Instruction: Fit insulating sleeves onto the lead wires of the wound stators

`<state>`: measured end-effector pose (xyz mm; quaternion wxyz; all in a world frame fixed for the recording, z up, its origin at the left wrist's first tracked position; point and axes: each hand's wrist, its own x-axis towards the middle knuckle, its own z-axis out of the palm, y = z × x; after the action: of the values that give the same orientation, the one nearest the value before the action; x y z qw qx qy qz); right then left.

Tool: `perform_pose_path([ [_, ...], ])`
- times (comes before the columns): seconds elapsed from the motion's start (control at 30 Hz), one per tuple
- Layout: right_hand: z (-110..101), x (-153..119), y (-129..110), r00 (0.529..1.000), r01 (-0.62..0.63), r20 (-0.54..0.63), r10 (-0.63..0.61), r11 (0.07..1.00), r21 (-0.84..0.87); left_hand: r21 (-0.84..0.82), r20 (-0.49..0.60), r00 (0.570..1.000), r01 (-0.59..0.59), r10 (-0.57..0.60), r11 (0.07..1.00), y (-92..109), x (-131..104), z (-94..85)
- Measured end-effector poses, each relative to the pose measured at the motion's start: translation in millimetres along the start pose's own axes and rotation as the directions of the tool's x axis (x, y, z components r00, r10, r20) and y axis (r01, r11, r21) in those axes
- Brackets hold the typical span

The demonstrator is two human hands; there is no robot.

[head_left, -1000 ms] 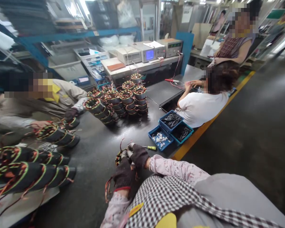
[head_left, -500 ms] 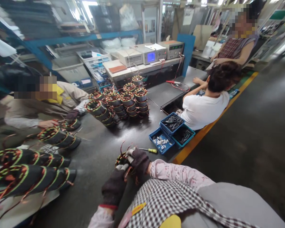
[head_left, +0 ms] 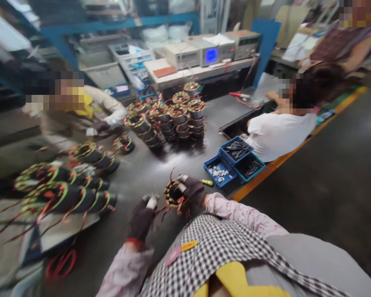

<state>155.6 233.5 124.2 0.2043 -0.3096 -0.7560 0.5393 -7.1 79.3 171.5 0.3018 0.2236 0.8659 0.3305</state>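
Note:
A wound motor stator (head_left: 172,194), a ring of coils with yellow-green edging and loose reddish-brown leads, stands on the dark table in front of me. My right hand (head_left: 194,189), in a dark glove with pale fingertips, grips its right rim. Just left of the stator is my left hand (head_left: 143,214), gloved alike, its fingers curled together. Leads from the stator reach toward those fingertips; whether they are pinched I cannot make out. Beyond my right hand lies a screwdriver with a yellow handle (head_left: 207,182), its shaft hidden from view.
Stacked stators (head_left: 179,119) stand further back, and more rows (head_left: 80,198) lie at left. Blue bins (head_left: 219,171) of white and black small parts sit at right. A co-worker (head_left: 89,111) is across the table; a seated person (head_left: 281,132) is beyond the bins. Red-handled scissors (head_left: 62,264) are lower left.
My left hand has moved off the stator to its left, while my right hand stays on it. The view has shifted. The co-worker's hands have drawn back from the stators at left.

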Motion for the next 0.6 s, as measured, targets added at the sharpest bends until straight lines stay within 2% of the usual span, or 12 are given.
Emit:
perform_pose_path([
  [0.03,-4.6,-5.6,-5.8,1.000,-0.027,-0.012,0.028,0.998,0.062,-0.173,0.049,0.999,-0.009,0.018,0.985,3.7,-5.1,-2.3],
  [0.1,-15.3,-13.2,-16.3,1.000,0.007,0.024,-0.011,0.983,0.186,-0.515,0.187,0.982,0.070,0.032,0.855,11.9,-13.2,-0.4],
  [0.17,-24.1,-11.1,-24.4,0.992,0.041,0.100,-0.072,0.958,0.283,-0.659,0.303,0.948,0.133,0.099,0.740,18.9,-13.8,7.3],
  [0.27,-23.6,0.2,-35.3,0.971,0.132,0.159,-0.180,0.954,0.270,-0.715,0.397,0.897,0.168,0.195,0.679,25.2,-6.1,22.0],
  [0.33,-16.1,2.0,-42.3,0.963,0.180,0.153,-0.222,0.952,0.248,-0.740,0.403,0.877,0.145,0.262,0.656,27.5,-3.0,31.4],
  [0.4,-9.6,-1.2,-45.7,0.971,0.166,0.127,-0.204,0.951,0.261,-0.744,0.403,0.856,0.100,0.324,0.660,27.5,-1.3,39.0],
  [0.47,-11.5,-5.6,-41.2,0.988,0.093,0.092,-0.125,0.951,0.294,-0.707,0.415,0.836,0.048,0.359,0.705,24.3,2.2,42.4],
  [0.5,-17.3,-7.2,-34.7,0.996,0.049,0.059,-0.070,0.952,0.302,-0.678,0.399,0.844,0.008,0.358,0.735,21.3,5.1,42.1],
  [0.53,-26.7,-8.4,-24.9,1.000,0.007,0.010,-0.011,0.954,0.301,-0.637,0.349,0.871,-0.050,0.345,0.769,17.4,8.5,40.6],
  [0.6,-53.9,-9.6,3.6,0.984,-0.073,-0.141,0.109,0.968,0.241,-0.484,0.201,0.920,-0.205,0.336,0.851,7.3,15.3,35.3],
])
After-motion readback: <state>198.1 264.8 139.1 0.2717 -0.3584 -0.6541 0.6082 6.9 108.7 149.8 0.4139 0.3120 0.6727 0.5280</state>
